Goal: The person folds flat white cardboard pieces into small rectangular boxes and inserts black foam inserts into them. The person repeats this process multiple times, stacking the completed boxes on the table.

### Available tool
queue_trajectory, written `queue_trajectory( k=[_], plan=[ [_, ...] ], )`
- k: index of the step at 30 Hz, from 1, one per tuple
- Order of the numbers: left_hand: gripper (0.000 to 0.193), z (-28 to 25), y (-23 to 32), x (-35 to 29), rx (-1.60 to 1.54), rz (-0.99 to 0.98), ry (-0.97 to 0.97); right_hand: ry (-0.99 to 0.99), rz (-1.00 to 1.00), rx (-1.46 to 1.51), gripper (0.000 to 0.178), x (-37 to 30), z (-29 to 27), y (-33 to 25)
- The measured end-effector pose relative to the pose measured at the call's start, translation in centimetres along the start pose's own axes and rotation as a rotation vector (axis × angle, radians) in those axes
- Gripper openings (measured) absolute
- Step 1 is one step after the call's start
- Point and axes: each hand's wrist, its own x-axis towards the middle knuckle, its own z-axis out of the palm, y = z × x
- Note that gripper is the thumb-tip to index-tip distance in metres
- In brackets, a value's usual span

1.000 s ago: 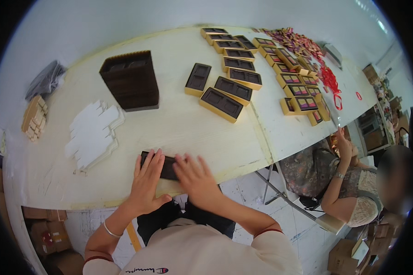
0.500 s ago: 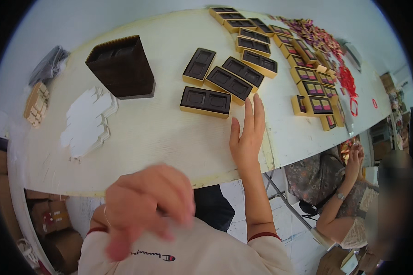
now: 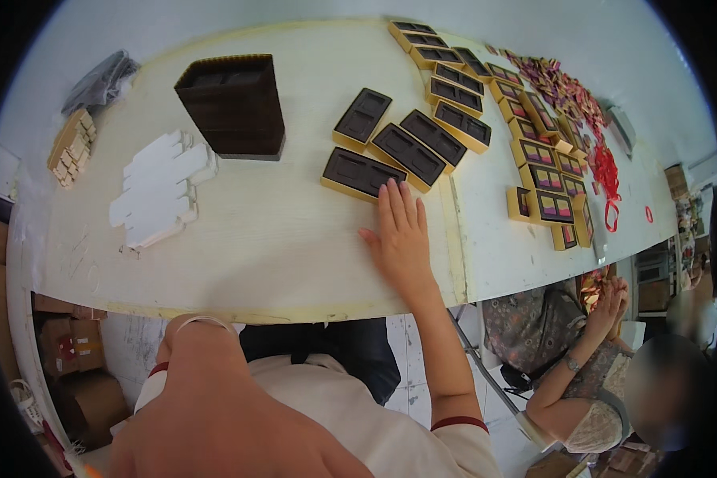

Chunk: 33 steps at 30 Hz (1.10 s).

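My right hand lies palm down on the table with its fingers stretched out, open. Its fingertips touch the front right corner of the nearest gold box with a black insert. Several more such boxes stand close behind, their moulded hollows facing up. Raised close to the camera, my left hand fills the lower left, a thin bracelet at its wrist; its fingers are out of sight. A tall stack of dark brown trays stands left of the boxes, beside flat white card blanks.
On the right sit gold boxes filled with coloured packets, a heap of small wrapped pieces and red ribbons. A seated co-worker is at the right. Small beige blocks and a dark plastic bag lie far left.
My left hand has come up closer to the camera, its fingers leaving sight. My right hand has slid left and come to the nearest box's corner. The view has shifted slightly.
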Motion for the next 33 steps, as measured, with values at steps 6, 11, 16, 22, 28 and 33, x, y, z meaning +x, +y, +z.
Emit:
queue_trajectory(
  k=[6,11,16,22,28,33],
  plan=[
    [0.052,-5.6,8.8,-3.8,0.17,-0.272,-0.236,0.07,0.031,-0.026,0.077,-0.2,0.2,-0.6],
    [0.037,-9.7,18.3,-14.0,1.781,-0.707,0.328,0.196,-0.21,0.131,0.065,2.8,-0.9,-8.5],
    [0.043,-12.9,21.9,-21.1,2.117,-1.021,0.537,-0.09,-0.594,0.417,0.055,9.7,4.1,-18.8],
    [0.044,-14.3,24.3,-22.5,1.892,-1.164,0.588,-0.314,-0.599,0.391,0.047,14.2,8.3,-22.5],
    [0.033,-14.6,25.4,-21.8,1.899,-1.2,0.458,-0.652,-0.543,0.5,0.028,17.4,6.4,-22.8],
    [0.018,-14.6,24.0,-21.4,2.196,-1.007,0.393,-0.311,-0.604,0.343,0.016,16.3,6.4,-24.0]
  ],
)
